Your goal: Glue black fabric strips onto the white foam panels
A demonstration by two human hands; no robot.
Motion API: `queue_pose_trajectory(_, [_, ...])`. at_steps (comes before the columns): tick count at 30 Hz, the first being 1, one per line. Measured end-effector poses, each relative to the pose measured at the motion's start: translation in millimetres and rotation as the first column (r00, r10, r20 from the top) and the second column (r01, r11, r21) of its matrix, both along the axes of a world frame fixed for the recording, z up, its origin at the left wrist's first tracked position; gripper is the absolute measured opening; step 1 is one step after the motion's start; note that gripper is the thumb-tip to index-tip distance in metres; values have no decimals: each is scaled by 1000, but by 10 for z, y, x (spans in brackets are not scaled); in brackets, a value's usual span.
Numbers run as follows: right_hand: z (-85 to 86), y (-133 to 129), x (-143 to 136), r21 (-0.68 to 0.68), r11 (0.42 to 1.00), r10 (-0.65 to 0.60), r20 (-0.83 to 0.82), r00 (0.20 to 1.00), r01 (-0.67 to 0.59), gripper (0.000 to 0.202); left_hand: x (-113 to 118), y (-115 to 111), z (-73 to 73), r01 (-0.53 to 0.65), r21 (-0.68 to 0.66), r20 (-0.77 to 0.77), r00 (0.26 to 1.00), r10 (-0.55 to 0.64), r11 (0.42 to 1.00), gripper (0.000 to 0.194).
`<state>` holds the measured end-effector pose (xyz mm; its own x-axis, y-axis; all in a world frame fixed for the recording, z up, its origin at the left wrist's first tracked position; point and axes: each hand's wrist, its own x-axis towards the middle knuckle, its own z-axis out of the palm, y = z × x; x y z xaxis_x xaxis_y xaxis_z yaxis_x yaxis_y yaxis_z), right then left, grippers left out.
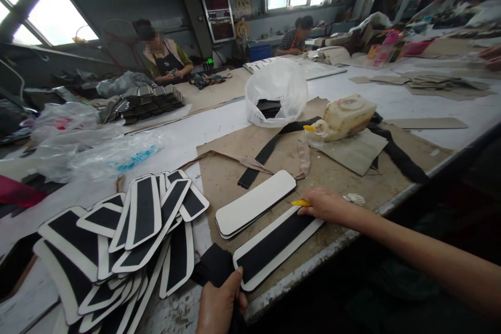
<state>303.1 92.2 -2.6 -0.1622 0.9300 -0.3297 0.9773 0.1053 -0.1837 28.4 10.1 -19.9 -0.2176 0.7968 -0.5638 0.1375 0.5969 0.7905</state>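
A long white panel with rounded corners (250,283) lies near the table's front edge, with a black strip (270,242) along its middle. My left hand (221,300) is closed at the panel's left end, thumb and finger pinching the black strip's end. A bunched black band (214,266) lies beside that hand. At the panel's right end, my right hand (323,206) is closed around a small yellow tool (300,203); only its pointed tip shows, so its kind is hidden. Just behind lies a short stack of plain white panels (256,203).
Panels with black strips (144,209) lie heaped at left. Behind the work stand a yellowed plastic jug (348,117) with a yellow nozzle and a clear bag (287,88) holding black pieces. Brown board (219,159) covers the tabletop here. Two people sit across the table.
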Motion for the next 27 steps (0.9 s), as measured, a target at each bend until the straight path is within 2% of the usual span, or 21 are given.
queue_pose_trajectory(5, [-19,6,23,-13,1000,-3,2,1000,3,28,-8,4,-26,-2,-12,-16,1000,2,1000,45])
queue_pose_trajectory(14, [-2,18,103,-42,999,-31,22,999,32,31,-23,8,-70,72,-4,-111,991,-72,997,52])
queue_pose_trajectory(21, [10,44,104,-65,998,-15,10,1000,16,30,4,13,-44,28,-9,-66,997,-28,1000,45])
queue_pose_trajectory(27, [24,-6,175,27,997,-70,41,997,69,32,-27,9,-112,47,8,-76,996,-46,999,47])
